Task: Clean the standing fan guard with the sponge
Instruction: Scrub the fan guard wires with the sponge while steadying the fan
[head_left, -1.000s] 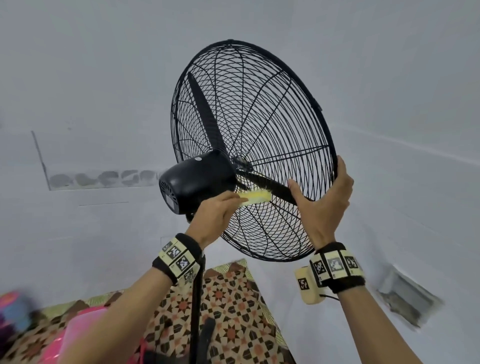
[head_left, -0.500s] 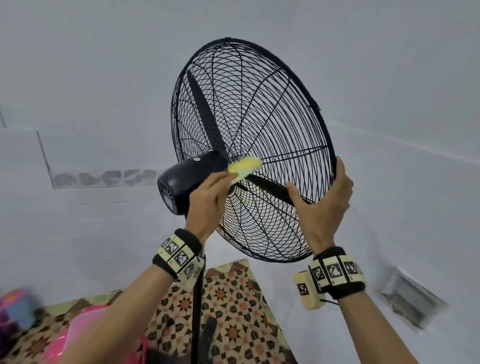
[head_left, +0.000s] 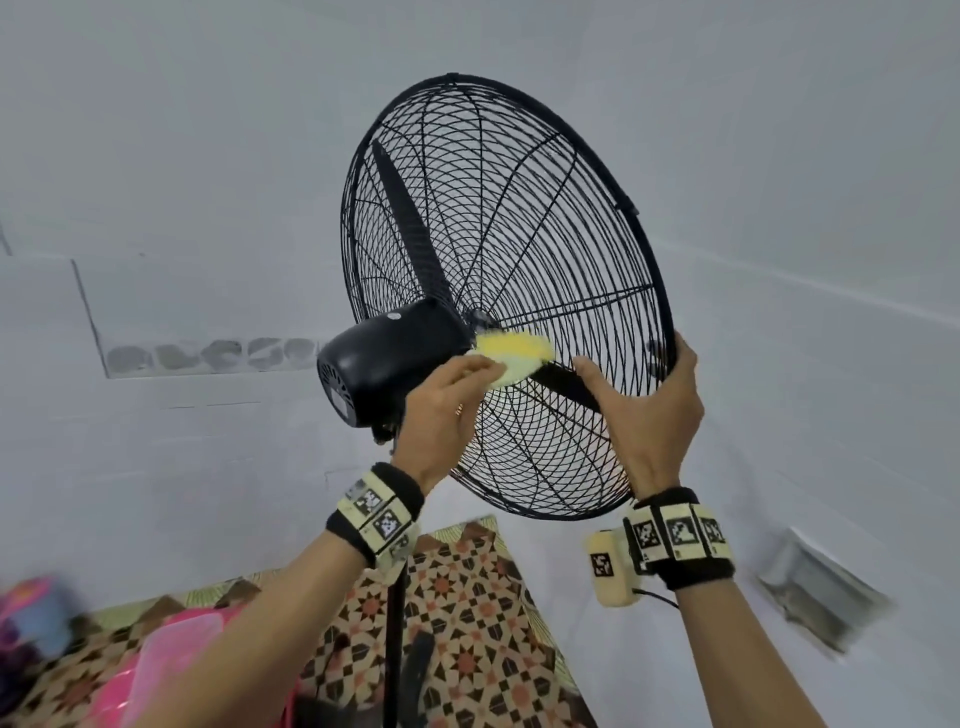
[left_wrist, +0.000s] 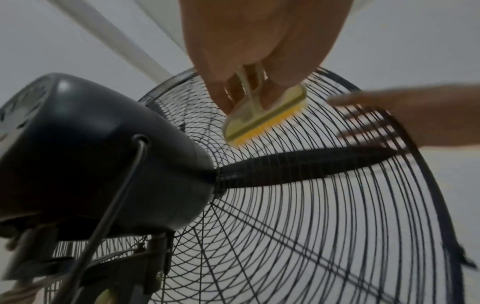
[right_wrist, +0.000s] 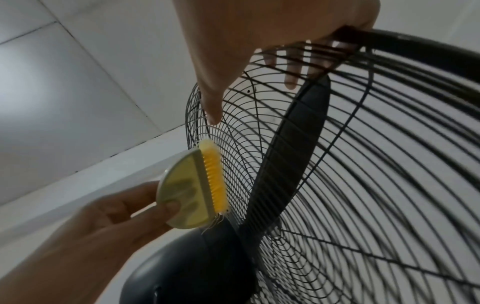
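Observation:
The black wire fan guard tilts up in front of me, its rear side facing me, with the black motor housing at its hub. My left hand grips a round yellow sponge with bristles and holds it against the rear guard just right of the motor. The sponge shows its pale back plate and yellow bristles on the wires. My right hand grips the guard's rim at the lower right, thumb on the rear wires, fingers curled round the front.
The fan's pole runs down between my arms. Below lies a patterned mat with pink plastic items at the left. White tiled walls surround the fan, and a floor drain sits at the lower right. One black blade lies just under the sponge.
My left hand has swept the sponge up the rear guard from below the hub to beside the motor. The right hand has kept its grip on the rim.

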